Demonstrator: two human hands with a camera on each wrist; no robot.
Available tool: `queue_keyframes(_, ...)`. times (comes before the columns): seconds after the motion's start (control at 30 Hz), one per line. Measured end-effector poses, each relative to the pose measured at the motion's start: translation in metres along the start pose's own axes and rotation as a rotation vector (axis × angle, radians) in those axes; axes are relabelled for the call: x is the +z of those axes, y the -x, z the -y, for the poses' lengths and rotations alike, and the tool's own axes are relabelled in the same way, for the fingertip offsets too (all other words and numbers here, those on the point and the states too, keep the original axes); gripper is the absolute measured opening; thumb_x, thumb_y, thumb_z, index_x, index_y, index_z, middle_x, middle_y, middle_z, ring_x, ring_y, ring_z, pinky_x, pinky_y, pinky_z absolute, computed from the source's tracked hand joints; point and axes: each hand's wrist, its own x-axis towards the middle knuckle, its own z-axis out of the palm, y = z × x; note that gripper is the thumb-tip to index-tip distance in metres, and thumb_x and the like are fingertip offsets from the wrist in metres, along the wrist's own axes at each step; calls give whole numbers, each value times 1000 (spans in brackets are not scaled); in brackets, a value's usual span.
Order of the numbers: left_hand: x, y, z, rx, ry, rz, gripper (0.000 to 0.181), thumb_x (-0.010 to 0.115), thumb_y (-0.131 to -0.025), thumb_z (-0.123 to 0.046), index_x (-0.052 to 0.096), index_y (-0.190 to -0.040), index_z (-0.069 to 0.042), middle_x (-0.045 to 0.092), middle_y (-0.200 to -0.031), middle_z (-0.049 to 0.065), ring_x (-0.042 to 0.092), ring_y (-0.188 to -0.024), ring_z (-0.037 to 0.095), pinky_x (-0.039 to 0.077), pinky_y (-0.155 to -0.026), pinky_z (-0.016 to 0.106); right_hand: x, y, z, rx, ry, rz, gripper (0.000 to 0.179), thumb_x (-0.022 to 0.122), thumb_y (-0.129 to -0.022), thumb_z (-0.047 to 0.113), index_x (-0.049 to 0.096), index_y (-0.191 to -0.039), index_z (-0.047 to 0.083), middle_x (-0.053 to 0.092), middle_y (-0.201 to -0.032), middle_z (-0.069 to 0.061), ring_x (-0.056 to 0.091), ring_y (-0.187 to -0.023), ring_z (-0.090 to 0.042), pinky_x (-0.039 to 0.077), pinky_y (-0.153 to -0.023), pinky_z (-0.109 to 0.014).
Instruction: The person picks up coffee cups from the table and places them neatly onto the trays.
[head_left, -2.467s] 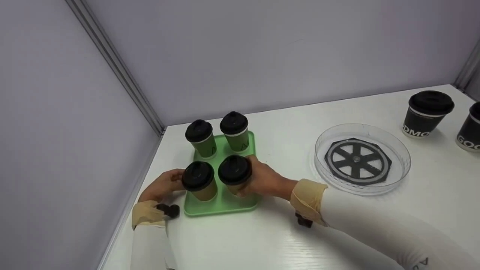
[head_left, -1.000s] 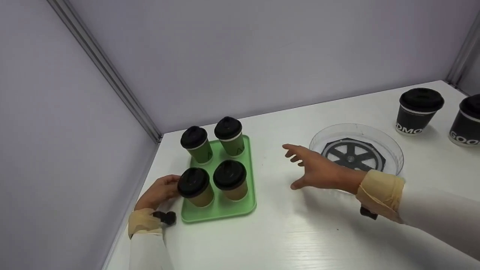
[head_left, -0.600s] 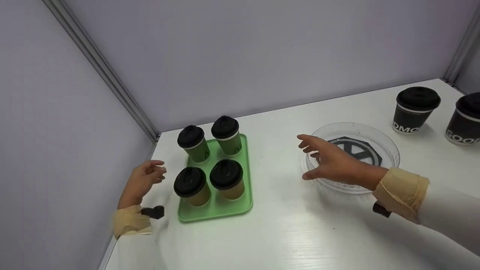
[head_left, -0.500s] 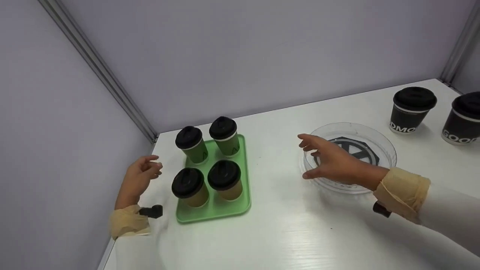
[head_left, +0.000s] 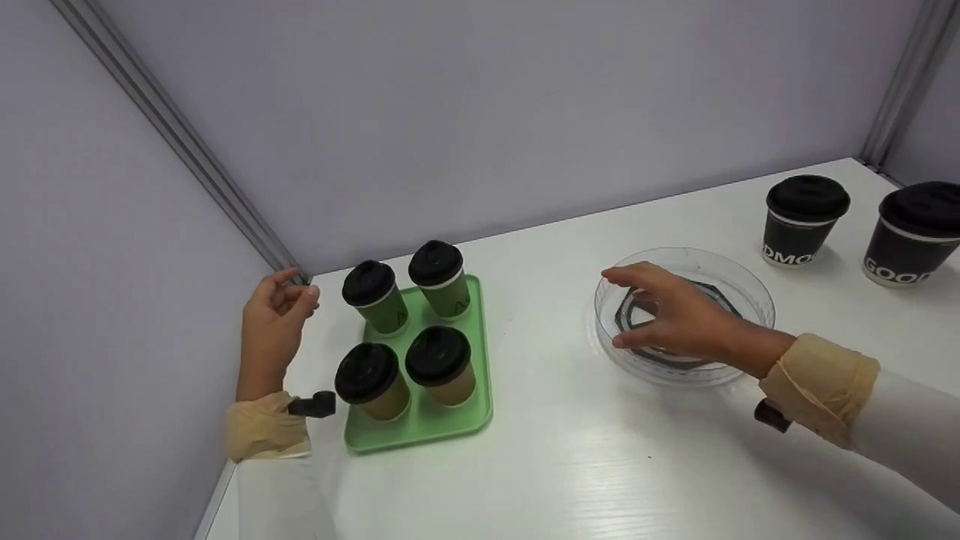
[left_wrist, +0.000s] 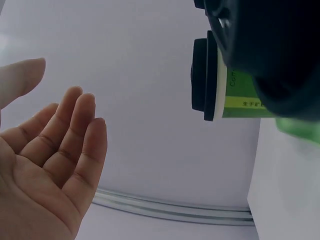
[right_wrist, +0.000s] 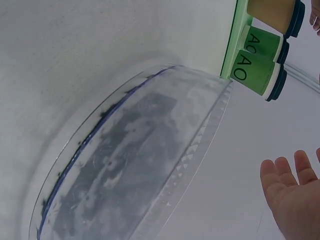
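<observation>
My left hand [head_left: 275, 322] is raised left of the green tray [head_left: 420, 431], fingers loose and holding nothing; the left wrist view shows its bare palm. Two green paper cups [head_left: 386, 311] with black lids stand at the back of the tray. Two brown cups [head_left: 454, 386], also black-lidded, stand at its front. Above the clear round dish [head_left: 766, 322] hovers my right hand [head_left: 679, 315], thumb and fingers spread apart with nothing between them. It hides part of the dark spoked pattern [head_left: 718, 295] seen in the dish.
Two black lettered cups, one farther back [head_left: 796, 238] and one at the right edge [head_left: 904, 251], stand upright beyond the dish. The white table [head_left: 555, 457] meets a grey wall [head_left: 525, 112] behind and another on the left.
My right hand has let go of the front right brown cup and moved right, over the dish. My left hand has come off the tray's left side and risen. The head view has shifted slightly.
</observation>
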Motion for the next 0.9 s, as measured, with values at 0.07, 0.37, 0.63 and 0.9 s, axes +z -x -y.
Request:
queue_keyframes(0.07, 5, -7, -3, 10, -16, 11, 49, 62, -97, -22, 48, -138, 1, 66, -108, 14, 61, -89, 13, 47, -80, 24, -4, 0, -1, 2, 8, -18, 86, 89, -72, 23, 45, -145, 15, 46, -141, -6, 52, -122, -33, 43, -99, -46)
queue_keyframes(0.37, 39, -41, -9, 116, -41, 56, 46, 66, -95, -29, 55, -134, -8, 67, -105, 8, 61, -91, 17, 46, -78, 29, -25, 7, 0, 74, -5, -99, 85, 88, -72, 29, 45, -145, 23, 44, -142, 2, 50, -124, -31, 45, -96, -45)
queue_keyframes(0.63, 69, -48, -33, 175, -65, 117, 41, 65, -95, -26, 56, -132, -11, 66, -103, 6, 60, -92, 20, 46, -83, 38, -38, 14, -11, 75, -16, -160, 84, 88, -73, 21, 43, -145, 19, 45, -142, -1, 43, -131, -25, 38, -104, -43)
queue_keyframes(0.9, 98, -47, -54, 260, -74, 187, 42, 66, -94, -27, 56, -132, -11, 66, -100, 3, 62, -91, 18, 48, -82, 37, -46, 18, -22, 78, -53, -245, 83, 86, -75, 19, 43, -145, 13, 46, -141, -7, 40, -132, -25, 36, -105, -44)
